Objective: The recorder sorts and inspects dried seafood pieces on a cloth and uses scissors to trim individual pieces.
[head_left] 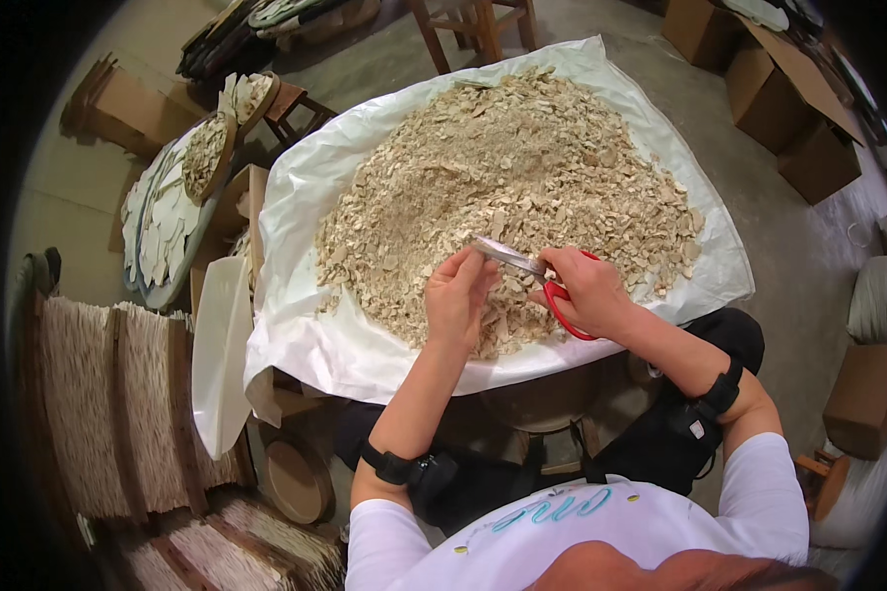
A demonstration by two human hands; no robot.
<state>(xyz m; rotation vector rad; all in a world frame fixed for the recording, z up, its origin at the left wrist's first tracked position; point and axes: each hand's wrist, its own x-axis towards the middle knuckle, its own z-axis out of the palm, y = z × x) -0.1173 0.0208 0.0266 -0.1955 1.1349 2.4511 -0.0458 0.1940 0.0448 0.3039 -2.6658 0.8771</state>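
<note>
A pair of scissors (511,256) with red handles is in my right hand (589,293), its fingers closed round the loops. The blades point left, lying close together, with their tips at the fingertips of my left hand (458,294). That hand is closed in a pinch; whatever sits between its fingers is too small to make out. Both hands are over a wide heap of pale, beige flakes and chips (522,167). The heap spreads across a white plastic sheet (301,222) in front of me.
Left of the sheet stands a white plastic tub (219,364), with racks of thin pale pieces (84,414) nearby. Farther back, a round tray (153,261) carries larger white pieces. Cardboard boxes (774,98) stand at the right, and a wooden stool (478,30) behind the heap.
</note>
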